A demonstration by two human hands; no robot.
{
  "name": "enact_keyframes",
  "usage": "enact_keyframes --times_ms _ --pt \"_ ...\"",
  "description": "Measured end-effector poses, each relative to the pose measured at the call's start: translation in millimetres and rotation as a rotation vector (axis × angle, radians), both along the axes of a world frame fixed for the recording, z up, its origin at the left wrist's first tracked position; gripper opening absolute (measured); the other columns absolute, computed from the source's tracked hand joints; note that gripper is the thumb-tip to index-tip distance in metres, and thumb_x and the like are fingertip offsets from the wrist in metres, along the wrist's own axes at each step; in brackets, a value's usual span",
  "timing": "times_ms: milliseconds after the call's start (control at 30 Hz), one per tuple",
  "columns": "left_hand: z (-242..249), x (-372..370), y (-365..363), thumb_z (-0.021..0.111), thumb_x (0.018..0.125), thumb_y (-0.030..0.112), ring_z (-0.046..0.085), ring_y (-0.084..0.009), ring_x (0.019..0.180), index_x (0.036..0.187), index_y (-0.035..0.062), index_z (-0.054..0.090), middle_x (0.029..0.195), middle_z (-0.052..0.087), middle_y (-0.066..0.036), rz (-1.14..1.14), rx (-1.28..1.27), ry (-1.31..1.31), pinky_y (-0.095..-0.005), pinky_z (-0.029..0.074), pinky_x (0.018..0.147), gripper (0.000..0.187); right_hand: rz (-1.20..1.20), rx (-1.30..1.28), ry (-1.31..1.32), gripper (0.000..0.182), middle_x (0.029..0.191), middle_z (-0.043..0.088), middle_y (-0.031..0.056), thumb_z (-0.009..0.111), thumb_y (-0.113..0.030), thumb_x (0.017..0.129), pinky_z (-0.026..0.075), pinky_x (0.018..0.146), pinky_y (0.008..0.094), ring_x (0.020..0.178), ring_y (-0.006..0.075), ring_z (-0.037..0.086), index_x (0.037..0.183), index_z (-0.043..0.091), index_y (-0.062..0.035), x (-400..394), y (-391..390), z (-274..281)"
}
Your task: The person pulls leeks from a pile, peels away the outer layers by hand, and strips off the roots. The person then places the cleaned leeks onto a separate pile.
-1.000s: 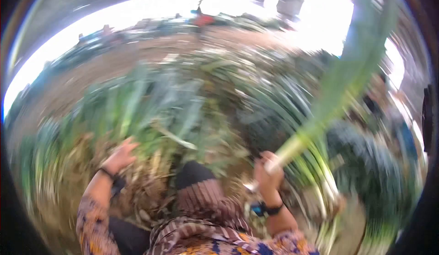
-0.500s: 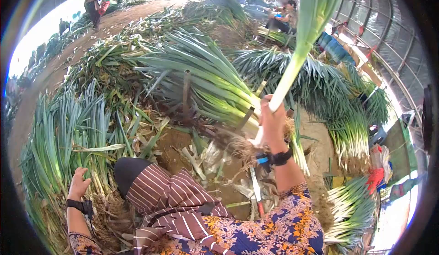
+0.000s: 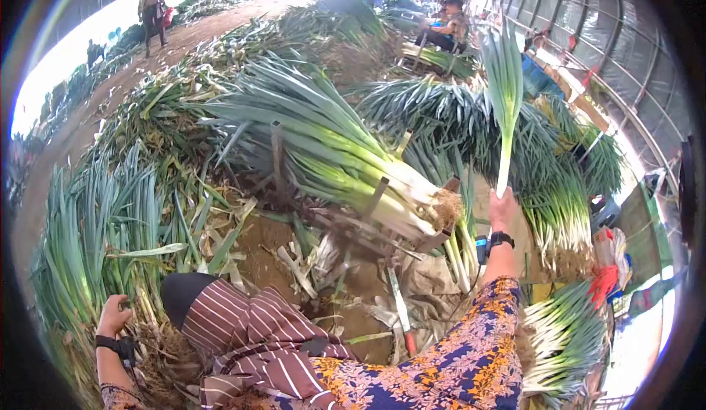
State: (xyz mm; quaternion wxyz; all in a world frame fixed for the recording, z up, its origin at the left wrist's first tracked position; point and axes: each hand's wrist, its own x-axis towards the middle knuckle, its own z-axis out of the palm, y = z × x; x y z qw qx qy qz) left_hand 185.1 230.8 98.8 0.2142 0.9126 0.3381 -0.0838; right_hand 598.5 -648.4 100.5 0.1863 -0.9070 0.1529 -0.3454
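My right hand is closed around the white lower stalk of a leek, which stands upright with its green leaves up. Left of it, a thick bundle of leeks lies slanted in a metal rack, roots toward my right arm. At the lower left my left hand has curled fingers beside a standing pile of leeks; whether it grips anything is hidden. A tool with a red handle and a pale blade rests below the rack.
More leeks are heaped behind the rack, with others at the lower right. Leaf scraps cover the ground. One person sits at the back; another person is upright on the path. A red bag lies at the right.
My right hand has moved right, away from the bundle, with the leek, which is now farther from the camera. My left hand has shifted slightly down and left, its fingers more curled.
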Motion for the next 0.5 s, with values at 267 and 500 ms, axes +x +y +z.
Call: enact_keyframes --times_ms 267,500 --pt "8.0 -14.4 -10.3 0.065 0.071 0.013 0.06 -0.0259 0.086 0.116 -0.0006 0.056 0.111 0.059 -0.016 -0.067 0.073 -0.006 -0.035 0.048 0.081 0.048 -0.089 0.055 0.221 0.051 0.102 0.061 0.0236 0.062 -0.028 0.08 0.046 0.08 0.0481 0.094 0.0417 0.058 0.121 0.047 -0.0011 -3.2 -42.9 -70.3" --pt "-4.2 -16.3 -16.2 0.065 0.073 0.011 0.058 -0.0292 0.103 0.114 -0.0002 0.056 0.114 0.057 -0.017 -0.106 0.107 -0.026 -0.0362 0.048 0.086 0.044 -0.057 0.22 -0.126 0.057 0.121 0.053 0.0232 0.057 -0.032 0.086 0.042 0.091 0.0402 0.11 0.0334 0.053 0.127 0.04 0.0038 56.0 -56.9 -14.9"
